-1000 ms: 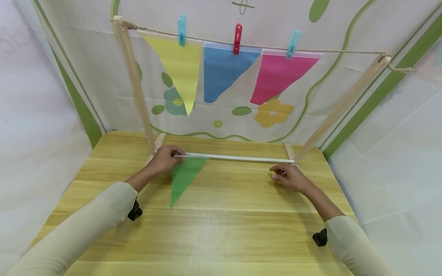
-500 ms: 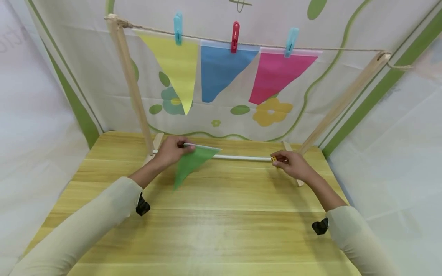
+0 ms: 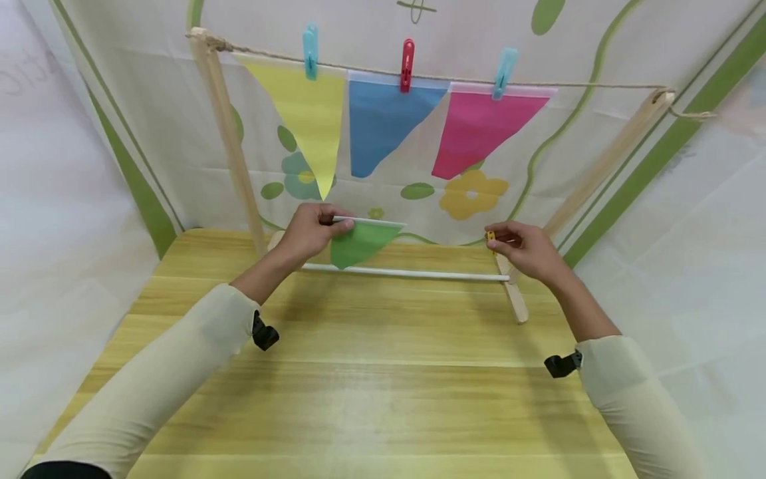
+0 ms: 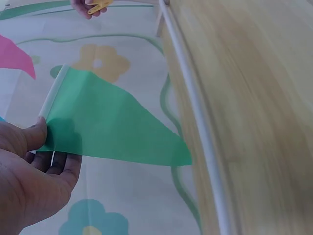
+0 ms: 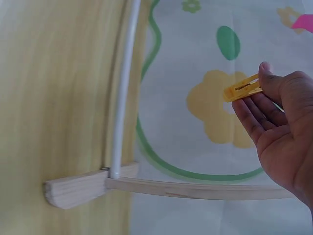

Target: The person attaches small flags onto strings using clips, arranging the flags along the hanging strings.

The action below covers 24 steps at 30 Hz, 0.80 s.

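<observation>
My left hand point(image 3: 311, 233) pinches a green triangular pennant point(image 3: 365, 241) by one end of its white top edge. The pennant hangs above the white rod point(image 3: 413, 273), its tip overlapping the rod in the head view. On the other side, my right hand point(image 3: 526, 249) holds a yellow clothespin point(image 5: 243, 89) between thumb and fingers. Above both hands runs a twine line point(image 3: 604, 87), where a yellow pennant point(image 3: 311, 106), a blue pennant point(image 3: 389, 120) and a pink pennant point(image 3: 485, 126) hang from clothespins. Bare twine stretches to the right of the pink pennant.
Two wooden posts, the left post point(image 3: 230, 140) and the right post point(image 3: 616, 153), carry the twine. Their feet, like the right foot point(image 5: 73, 188), stand on the wooden table point(image 3: 371, 399). A printed white cloth point(image 3: 335, 226) hangs behind.
Both hands have risen from near the tabletop toward the twine. The left hand has carried the green pennant up and rightward; the right hand has lifted the yellow clothespin.
</observation>
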Motion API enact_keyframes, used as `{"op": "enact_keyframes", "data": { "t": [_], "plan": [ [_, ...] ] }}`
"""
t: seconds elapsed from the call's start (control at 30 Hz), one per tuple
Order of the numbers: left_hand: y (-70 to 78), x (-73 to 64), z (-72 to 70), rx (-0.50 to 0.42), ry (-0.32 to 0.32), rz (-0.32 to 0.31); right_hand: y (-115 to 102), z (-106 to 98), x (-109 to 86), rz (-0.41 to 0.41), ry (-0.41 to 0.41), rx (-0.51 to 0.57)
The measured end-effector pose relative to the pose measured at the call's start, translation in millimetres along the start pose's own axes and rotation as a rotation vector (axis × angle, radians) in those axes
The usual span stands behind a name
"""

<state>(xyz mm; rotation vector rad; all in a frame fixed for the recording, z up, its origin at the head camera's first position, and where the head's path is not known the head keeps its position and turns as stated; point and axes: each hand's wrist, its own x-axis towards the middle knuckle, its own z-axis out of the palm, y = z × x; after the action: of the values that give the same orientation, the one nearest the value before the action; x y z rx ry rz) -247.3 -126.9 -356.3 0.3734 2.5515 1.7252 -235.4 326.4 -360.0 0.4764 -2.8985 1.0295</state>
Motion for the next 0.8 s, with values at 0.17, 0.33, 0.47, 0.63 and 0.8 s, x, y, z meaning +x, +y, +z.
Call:
{"op": "enact_keyframes", "data": {
  "t": [0.17,0.33,0.47,0.63,0.8],
  "plan": [
    [14.8,5.7,0.4,-0.052,0.002,0.008,-11.6,-17.9,5.6,-0.007,0.042,0.008],
    [28.6,11.7,5.8,-0.11,0.02,-0.02,-21.0,-31.6,11.2,-0.02,0.091,0.02],
    [41.8,14.7,10.3,-0.127,0.013,0.004,-30.3,-40.9,14.5,-0.03,0.107,0.01],
    [56.9,15.8,15.4,-0.134,-0.005,0.048,-43.3,-52.0,14.6,-0.029,0.128,0.001],
    [68.6,17.7,20.8,-0.161,-0.014,0.051,-52.7,-62.1,14.3,-0.047,0.148,0.003]
  ]
}}
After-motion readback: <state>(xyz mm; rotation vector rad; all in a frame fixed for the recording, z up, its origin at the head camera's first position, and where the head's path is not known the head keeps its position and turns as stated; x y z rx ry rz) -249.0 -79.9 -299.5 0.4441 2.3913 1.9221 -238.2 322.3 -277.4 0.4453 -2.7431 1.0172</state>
